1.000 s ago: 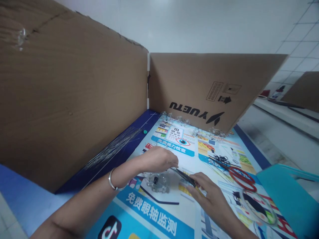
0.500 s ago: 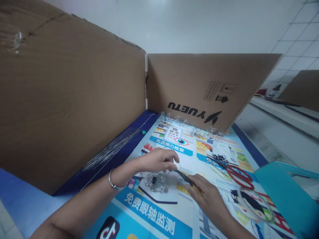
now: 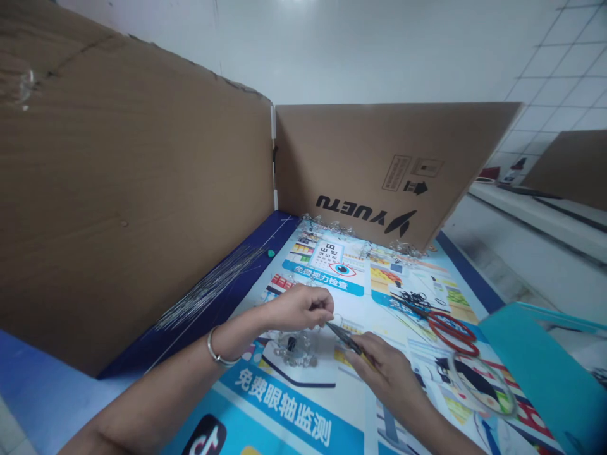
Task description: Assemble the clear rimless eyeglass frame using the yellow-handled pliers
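Note:
My left hand (image 3: pixel 303 306) is closed in a pinch, fingertips together, on a thin wire (image 3: pixel 339 318); a fine curve of it shows beside the fingers. My right hand (image 3: pixel 386 366) is wrapped round the yellowish handles of a pair of pliers (image 3: pixel 345 337). Their dark, narrow jaws point left and meet the left fingertips; whether they grip the wire is too small to tell. Below the left hand, a clear beaded piece (image 3: pixel 296 360) with a small black part in it lies on the printed sheet (image 3: pixel 310 404).
Red-handled scissors (image 3: pixel 453 333) and black bands (image 3: pixel 412 298) lie to the right, near a clear ring-shaped coil (image 3: pixel 507 395) and a teal box (image 3: pixel 526 360). Straight wires (image 3: pixel 213 287) run along the left. Cardboard panels (image 3: pixel 142 189) stand left and behind, with clear pieces (image 3: pixel 334 226) along the back.
My left fingers have curled in closer together at the plier tips. The pliers and right hand have shifted slightly left in view, as has the whole scene.

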The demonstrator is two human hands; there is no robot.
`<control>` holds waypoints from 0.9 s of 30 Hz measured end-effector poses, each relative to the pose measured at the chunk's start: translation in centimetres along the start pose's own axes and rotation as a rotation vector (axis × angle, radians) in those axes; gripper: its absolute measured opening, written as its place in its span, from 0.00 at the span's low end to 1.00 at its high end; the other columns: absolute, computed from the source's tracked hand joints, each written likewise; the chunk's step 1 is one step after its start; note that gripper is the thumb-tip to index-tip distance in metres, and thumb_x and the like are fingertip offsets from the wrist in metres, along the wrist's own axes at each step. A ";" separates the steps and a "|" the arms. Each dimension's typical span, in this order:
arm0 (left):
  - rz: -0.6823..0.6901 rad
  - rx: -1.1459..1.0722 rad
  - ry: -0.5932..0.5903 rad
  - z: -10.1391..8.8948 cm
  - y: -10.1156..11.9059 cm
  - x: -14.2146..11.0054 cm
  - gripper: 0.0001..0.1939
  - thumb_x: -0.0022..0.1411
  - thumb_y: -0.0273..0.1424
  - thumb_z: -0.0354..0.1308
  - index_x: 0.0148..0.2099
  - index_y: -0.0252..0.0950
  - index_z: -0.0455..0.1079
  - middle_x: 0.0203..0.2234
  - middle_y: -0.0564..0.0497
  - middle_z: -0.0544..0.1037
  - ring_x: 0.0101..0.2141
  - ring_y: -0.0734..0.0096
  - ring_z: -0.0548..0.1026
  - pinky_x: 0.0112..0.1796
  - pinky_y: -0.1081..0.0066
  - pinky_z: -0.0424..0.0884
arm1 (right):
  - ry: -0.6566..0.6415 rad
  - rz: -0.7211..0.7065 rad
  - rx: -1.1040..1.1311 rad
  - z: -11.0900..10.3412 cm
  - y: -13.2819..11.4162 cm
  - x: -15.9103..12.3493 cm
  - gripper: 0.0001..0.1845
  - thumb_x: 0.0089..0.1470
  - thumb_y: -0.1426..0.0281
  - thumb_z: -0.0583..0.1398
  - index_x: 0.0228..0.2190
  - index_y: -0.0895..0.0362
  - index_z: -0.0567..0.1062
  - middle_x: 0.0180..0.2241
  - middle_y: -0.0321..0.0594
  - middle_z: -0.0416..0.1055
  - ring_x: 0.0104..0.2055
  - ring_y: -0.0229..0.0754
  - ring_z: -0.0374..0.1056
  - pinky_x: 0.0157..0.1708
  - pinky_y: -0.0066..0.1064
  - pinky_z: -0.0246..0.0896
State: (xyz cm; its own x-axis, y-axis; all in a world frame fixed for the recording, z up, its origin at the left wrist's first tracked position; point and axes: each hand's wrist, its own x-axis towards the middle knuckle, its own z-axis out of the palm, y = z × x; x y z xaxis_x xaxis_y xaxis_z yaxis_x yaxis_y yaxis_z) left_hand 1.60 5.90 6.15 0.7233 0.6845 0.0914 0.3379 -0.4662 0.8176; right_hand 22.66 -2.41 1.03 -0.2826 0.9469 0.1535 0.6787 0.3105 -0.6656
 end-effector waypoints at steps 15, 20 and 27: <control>0.013 0.094 0.017 0.4 0.3 0.1 0.04 0.58 0.27 0.51 0.31 0.33 0.65 0.22 0.57 0.66 0.25 0.78 0.63 0.25 0.79 0.57 | 0.008 0.004 0.013 0.3 0.6 0.0 0.15 0.57 0.58 0.52 0.36 0.55 0.72 0.33 0.39 0.69 0.35 0.42 0.66 0.34 0.32 0.60; 0.061 0.122 0.019 0.6 0.4 0.3 0.04 0.57 0.26 0.51 0.30 0.33 0.65 0.24 0.56 0.67 0.26 0.77 0.64 0.27 0.78 0.58 | 0.003 -0.021 0.007 0.3 0.7 0.1 0.16 0.57 0.58 0.51 0.37 0.55 0.72 0.34 0.40 0.70 0.35 0.43 0.67 0.34 0.32 0.60; 0.062 0.090 -0.016 0.6 0.4 0.2 0.04 0.57 0.27 0.52 0.31 0.32 0.65 0.23 0.56 0.66 0.25 0.78 0.63 0.27 0.78 0.57 | -0.005 -0.028 -0.017 0.1 0.2 0.1 0.14 0.57 0.59 0.52 0.36 0.55 0.72 0.32 0.40 0.71 0.35 0.42 0.67 0.33 0.31 0.61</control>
State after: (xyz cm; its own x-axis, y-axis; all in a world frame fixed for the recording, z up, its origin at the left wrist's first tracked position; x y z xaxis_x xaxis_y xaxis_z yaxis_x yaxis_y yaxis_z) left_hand 2.26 5.57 6.14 0.7539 0.6440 0.1305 0.3441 -0.5561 0.7566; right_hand 22.68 -2.29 0.88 -0.3052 0.9373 0.1681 0.6818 0.3384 -0.6486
